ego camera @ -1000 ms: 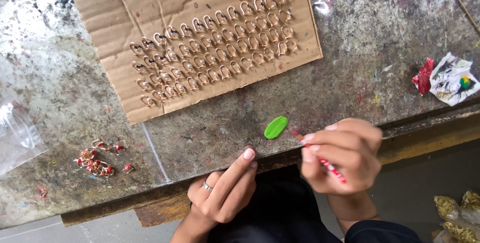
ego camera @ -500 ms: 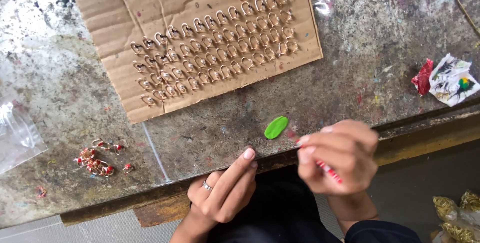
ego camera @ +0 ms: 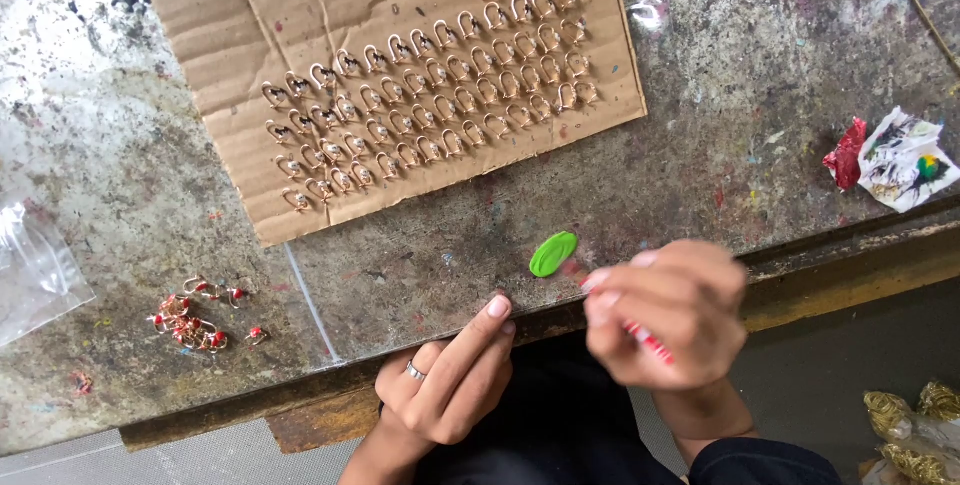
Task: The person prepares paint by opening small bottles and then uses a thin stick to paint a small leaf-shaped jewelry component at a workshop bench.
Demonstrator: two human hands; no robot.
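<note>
My right hand (ego camera: 665,313) is closed around a thin red stick (ego camera: 648,341), its tip close to a small green oval blob (ego camera: 553,253) on the stained worktable (ego camera: 760,115). The hand is motion-blurred. My left hand (ego camera: 450,385) rests at the table's front edge, fingers together and holding nothing, a ring on one finger. A cardboard sheet (ego camera: 240,35) farther back carries rows of several gold-coloured metal hooks (ego camera: 430,100).
A small pile of gold hooks with red beads (ego camera: 200,313) lies at the left front. A clear plastic bag (ego camera: 35,270) sits at the left edge. Crumpled paint-smeared paper (ego camera: 895,160) lies at the right. Gold items (ego camera: 915,425) are below the table.
My right hand with the red stick has shifted slightly left toward the green blob and is blurred. The left hand has not moved.
</note>
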